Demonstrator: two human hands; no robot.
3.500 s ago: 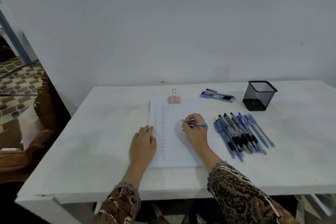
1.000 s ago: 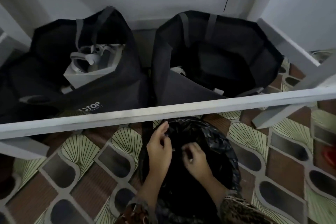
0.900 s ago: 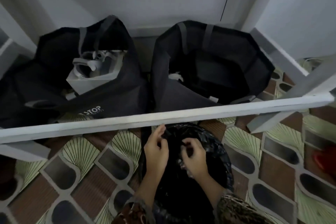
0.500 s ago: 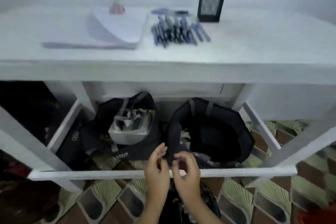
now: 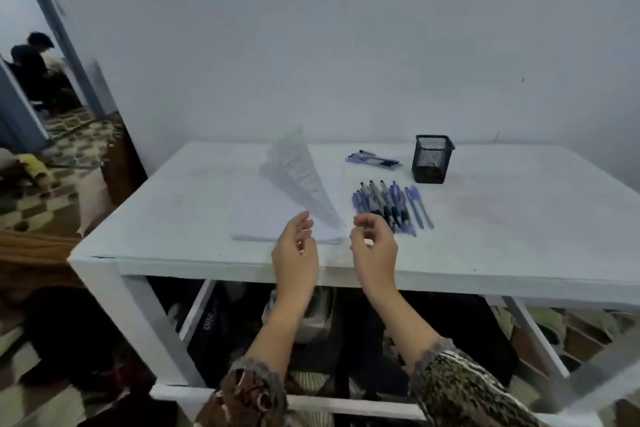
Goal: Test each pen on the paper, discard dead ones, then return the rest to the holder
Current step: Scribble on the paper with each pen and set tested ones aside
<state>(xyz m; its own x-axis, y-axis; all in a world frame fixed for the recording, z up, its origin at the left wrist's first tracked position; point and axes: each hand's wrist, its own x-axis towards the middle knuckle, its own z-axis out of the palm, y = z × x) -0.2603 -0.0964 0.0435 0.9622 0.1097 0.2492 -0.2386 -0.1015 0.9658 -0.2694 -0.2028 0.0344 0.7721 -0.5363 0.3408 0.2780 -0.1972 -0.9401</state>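
White upturned sheet left of pen row

My white table stands against a plain grey wall; patterned tiles show through the doorway at left; dark bags, seemingly, lie beneath.

Pale letters on the black bag under the bench, lower left of centre, look like "ono", though blur makes that unsure. The rows of marks on the lifted paper sheet cannot be read.
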